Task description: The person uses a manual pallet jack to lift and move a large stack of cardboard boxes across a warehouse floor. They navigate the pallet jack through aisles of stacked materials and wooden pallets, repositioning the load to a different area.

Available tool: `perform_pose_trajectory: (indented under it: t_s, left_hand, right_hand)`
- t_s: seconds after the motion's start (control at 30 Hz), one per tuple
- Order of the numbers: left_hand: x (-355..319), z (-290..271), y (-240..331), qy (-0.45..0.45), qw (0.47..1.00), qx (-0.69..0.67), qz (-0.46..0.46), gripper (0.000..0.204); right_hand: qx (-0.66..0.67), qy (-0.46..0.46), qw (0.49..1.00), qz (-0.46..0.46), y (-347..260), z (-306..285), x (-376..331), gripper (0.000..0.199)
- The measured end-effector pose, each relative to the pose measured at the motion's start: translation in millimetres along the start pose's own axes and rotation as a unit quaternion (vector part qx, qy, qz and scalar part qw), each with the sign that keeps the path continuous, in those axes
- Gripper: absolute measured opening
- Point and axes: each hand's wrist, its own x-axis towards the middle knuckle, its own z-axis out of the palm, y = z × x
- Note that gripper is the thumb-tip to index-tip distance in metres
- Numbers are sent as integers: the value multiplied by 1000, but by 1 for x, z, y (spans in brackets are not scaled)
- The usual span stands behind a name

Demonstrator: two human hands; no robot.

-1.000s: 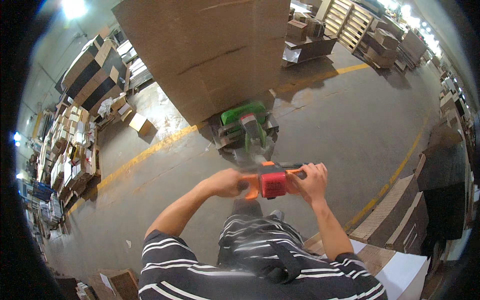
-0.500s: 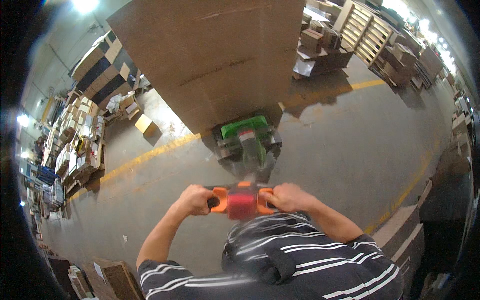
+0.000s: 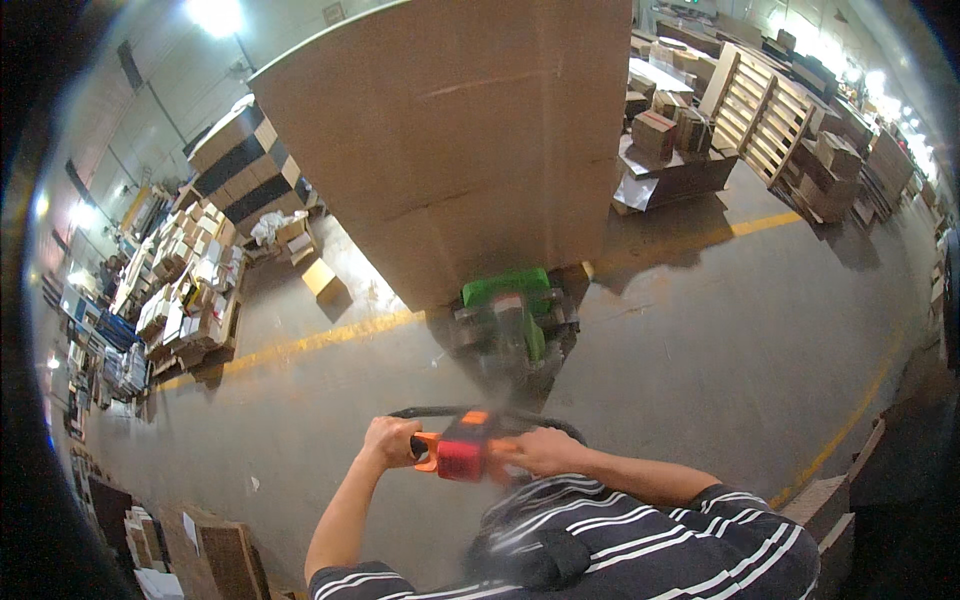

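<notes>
My left hand (image 3: 392, 442) is wrapped round the left grip of a pallet jack handle (image 3: 461, 460), whose control head is red, orange and black. On the other side, my right hand (image 3: 545, 451) holds the handle close to the control head, its fingertips partly hidden and blurred. A black bar loops across beyond both hands. Farther forward is the green body of the pallet jack (image 3: 507, 310). Directly beyond it rises a tall brown cardboard load (image 3: 450, 150), which hides the forks.
Yellow lines (image 3: 300, 348) cross the grey floor. At the left, cartons (image 3: 200, 290) are heaped on a pallet near a small loose box (image 3: 319, 279). Stacked cardboard (image 3: 680, 180) and an upright wooden pallet (image 3: 758, 108) stand at the far right. Cardboard sheets (image 3: 215, 550) lie near-left.
My right hand has shifted inward along the handle, toward the control head. The handle appears lower and slightly turned in view. The whole scene has shifted down and slightly right.
</notes>
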Motion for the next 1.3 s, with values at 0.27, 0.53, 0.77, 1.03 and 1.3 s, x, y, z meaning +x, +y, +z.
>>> perform_pose_trajectory:
  t_s: [0.27, 0.53, 0.77, 1.03, 1.3]
  left_hand:
    - [14, 15, -12, -56, 995, 65, -41, 37]
    - [18, 38, -6, -125, 985, 76, -93, 41]
    - [24, 68, 9, -24, 999, 27, -40, 35]
    - [27, 86, 44, 34, 997, 28, -58, 30]
    - [36, 86, 81, 66, 995, -23, -69, 28]
  right_hand:
    - [9, 27, 998, 52, 12, -2, 20, 79]
    - [-58, 4, 998, 10, 33, 6, 16, 61]
    - [-113, -18, 992, 59, 54, -1, 13, 62]
    - [-147, 80, 984, 58, 78, 0, -11, 53]
    - [-151, 190, 967, 76, 79, -9, -41, 44]
